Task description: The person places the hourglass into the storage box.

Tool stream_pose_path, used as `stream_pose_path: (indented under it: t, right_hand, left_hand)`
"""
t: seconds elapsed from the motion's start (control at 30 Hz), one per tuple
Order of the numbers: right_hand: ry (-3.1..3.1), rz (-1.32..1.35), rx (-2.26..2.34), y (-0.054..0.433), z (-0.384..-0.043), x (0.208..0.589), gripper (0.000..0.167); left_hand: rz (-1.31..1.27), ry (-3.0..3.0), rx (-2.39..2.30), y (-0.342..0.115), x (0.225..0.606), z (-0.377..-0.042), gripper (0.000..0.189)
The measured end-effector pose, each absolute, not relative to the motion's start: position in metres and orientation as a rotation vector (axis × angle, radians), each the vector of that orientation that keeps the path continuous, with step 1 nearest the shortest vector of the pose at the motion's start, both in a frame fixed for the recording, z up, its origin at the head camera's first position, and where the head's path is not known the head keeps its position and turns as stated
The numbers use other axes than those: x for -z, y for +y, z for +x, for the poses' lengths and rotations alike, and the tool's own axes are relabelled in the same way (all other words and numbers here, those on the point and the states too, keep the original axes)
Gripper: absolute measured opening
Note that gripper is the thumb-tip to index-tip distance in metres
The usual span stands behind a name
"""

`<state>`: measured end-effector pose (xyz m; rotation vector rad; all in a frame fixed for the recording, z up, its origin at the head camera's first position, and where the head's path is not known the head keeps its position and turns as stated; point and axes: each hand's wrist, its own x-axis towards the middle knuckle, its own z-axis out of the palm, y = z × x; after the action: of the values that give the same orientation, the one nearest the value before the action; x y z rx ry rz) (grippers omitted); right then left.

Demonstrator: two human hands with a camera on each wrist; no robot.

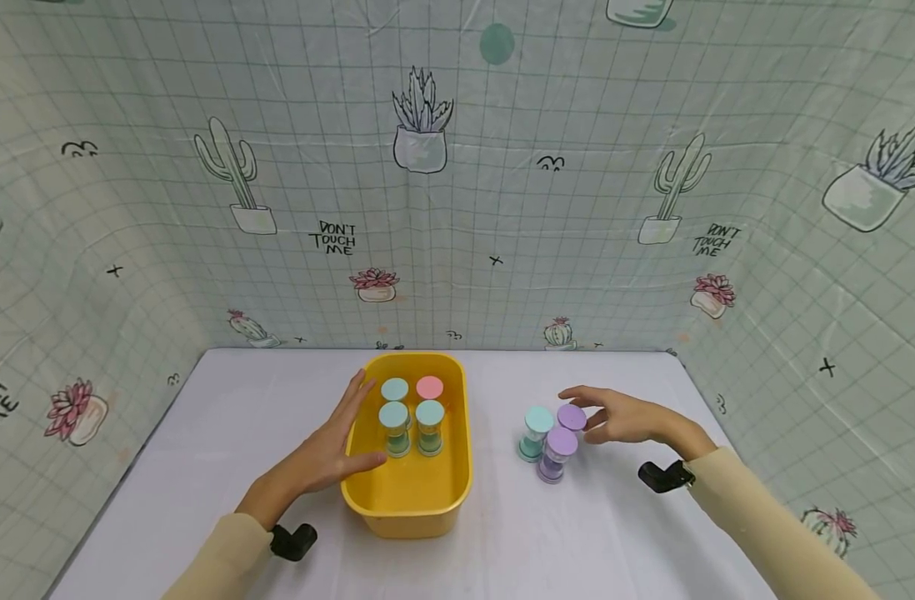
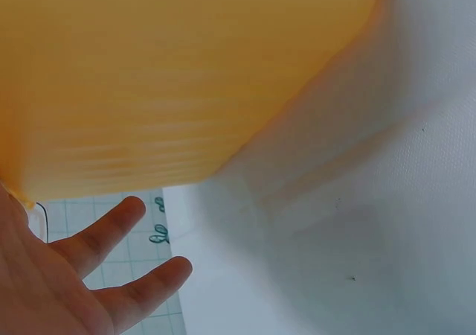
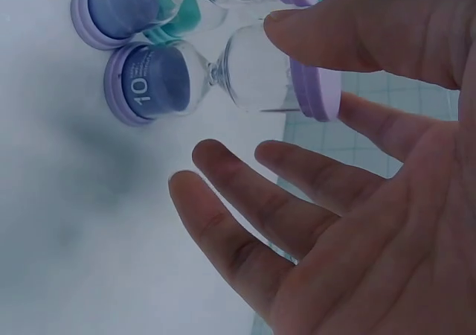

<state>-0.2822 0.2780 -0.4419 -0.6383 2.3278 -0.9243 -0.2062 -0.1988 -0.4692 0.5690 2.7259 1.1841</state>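
White tabletop, lower frame, left hand spread at yellow plastic bin, right hand, fingers apart, at purple-capped glass hourglass

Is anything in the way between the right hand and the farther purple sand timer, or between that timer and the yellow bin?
Nothing visible lies between the right hand and the farther purple timer. Toward the yellow bin, the teal timer beside it stands in between; past that, the bin's raised wall.

The bin is showing yellow, hourglass caps are showing mint, pink and lilac, the backdrop a cactus-printed grid.
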Motion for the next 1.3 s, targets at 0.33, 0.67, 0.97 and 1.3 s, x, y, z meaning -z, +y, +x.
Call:
stream_pose_path:
  t: [0.33,0.67,0.97,1.3]
  right_hand:
    - [2.3,-0.706,0.944,0.272,-0.284,0.442,0.062]
    - [2.312,-0.709,0.897,0.27,-0.29,0.446,0.047]
    - [2.389,-0.632,0.861,0.271,-0.296,0.426,0.046]
    - [2.492,-0.647,0.824,0.261,-0.316,0.389,0.052]
  left_hand:
    - [0.576,2.73,-1.184,-0.199,0.469,-0.207,0.109]
    - [0.575,2.724,-1.197,-0.197,0.469,-0.206,0.108]
    - [0.579,2.725,-1.2,-0.196,0.467,-0.205,0.108]
    - [0.573,2.732,-1.191,-0.197,0.468,-0.205,0.105]
